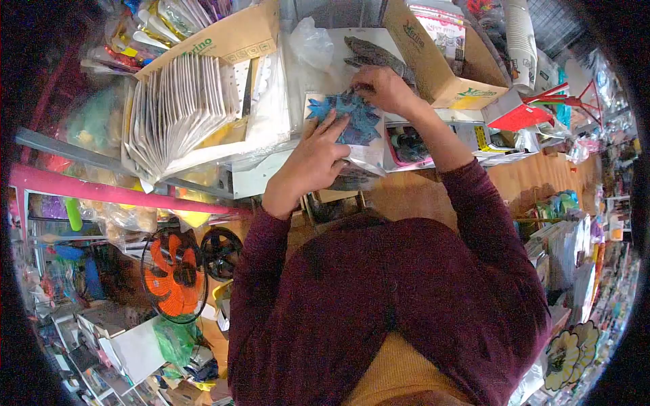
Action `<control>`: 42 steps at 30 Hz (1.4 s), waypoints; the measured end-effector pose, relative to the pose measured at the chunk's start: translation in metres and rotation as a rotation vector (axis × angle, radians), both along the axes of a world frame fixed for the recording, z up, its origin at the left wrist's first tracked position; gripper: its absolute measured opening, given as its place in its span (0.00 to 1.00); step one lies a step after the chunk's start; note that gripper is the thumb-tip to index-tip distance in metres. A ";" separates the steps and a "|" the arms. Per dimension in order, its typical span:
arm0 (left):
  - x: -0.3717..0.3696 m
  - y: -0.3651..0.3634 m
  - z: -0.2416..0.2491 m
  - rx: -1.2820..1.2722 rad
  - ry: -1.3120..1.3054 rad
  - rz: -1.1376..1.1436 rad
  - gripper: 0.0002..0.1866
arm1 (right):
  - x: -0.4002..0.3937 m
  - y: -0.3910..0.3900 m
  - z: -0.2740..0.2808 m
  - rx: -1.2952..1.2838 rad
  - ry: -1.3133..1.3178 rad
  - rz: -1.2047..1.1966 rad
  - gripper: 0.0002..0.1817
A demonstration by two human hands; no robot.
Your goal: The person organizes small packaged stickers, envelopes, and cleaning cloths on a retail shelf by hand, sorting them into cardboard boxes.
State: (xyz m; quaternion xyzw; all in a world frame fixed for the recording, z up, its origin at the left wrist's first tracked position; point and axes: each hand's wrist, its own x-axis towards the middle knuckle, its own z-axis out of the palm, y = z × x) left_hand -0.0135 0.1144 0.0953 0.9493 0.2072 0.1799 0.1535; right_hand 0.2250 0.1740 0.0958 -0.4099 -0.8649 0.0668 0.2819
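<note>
A white sheet or card with a blue, spiky leaf-like shape (pixel 363 126) on it lies on the white table, in the upper middle of the head view. My left hand (pixel 315 159) rests on its lower left part, with the index and middle fingers stretched out over the blue. At the upper right edge of the shape is my right hand (pixel 384 88), its fingers bent together in a pinch. What sits between those fingertips is too small to make out. A dark grey crumpled cloth-like thing (pixel 379 54) lies just beyond my right hand.
A cardboard box of envelopes (pixel 183 101) stands at left, another cardboard box (pixel 420 61) at right. A clear plastic bag (pixel 311 44) lies behind the sheet. Stacked paper cups (pixel 520 47) and a red item (pixel 521 116) are farther right. An orange fan (pixel 172 274) stands below left.
</note>
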 end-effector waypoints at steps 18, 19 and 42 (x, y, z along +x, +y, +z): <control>0.001 -0.006 0.011 -0.013 0.008 -0.019 0.07 | -0.006 -0.032 -0.010 0.095 0.090 -0.150 0.09; 0.001 -0.006 0.011 -0.014 0.015 -0.020 0.07 | -0.005 -0.030 -0.010 0.103 0.079 -0.101 0.09; 0.008 -0.003 0.009 -0.031 0.080 0.062 0.08 | -0.001 -0.071 -0.008 0.138 -0.315 -0.048 0.30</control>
